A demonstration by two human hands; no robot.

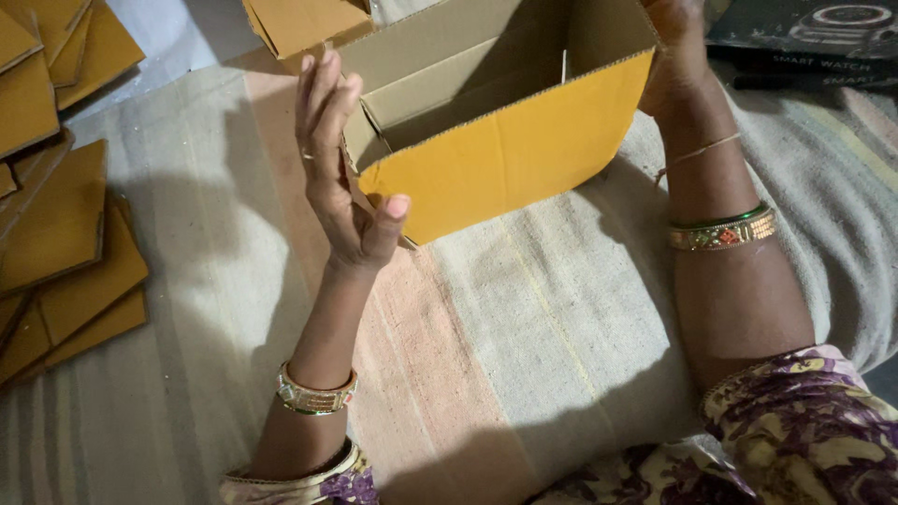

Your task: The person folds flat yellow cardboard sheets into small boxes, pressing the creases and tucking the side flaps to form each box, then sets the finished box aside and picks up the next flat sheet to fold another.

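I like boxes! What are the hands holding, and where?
The cardboard box: the right hand grips its far right corner; the left hand is open, flat against its left side.

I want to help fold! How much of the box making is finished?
Done: the yellow-brown cardboard box is opened into shape. In hand: the left hand presses one side and the right hand holds the other. Left: its flaps look unfolded, and flat yellow-brown cardboard sheets wait in a pile.
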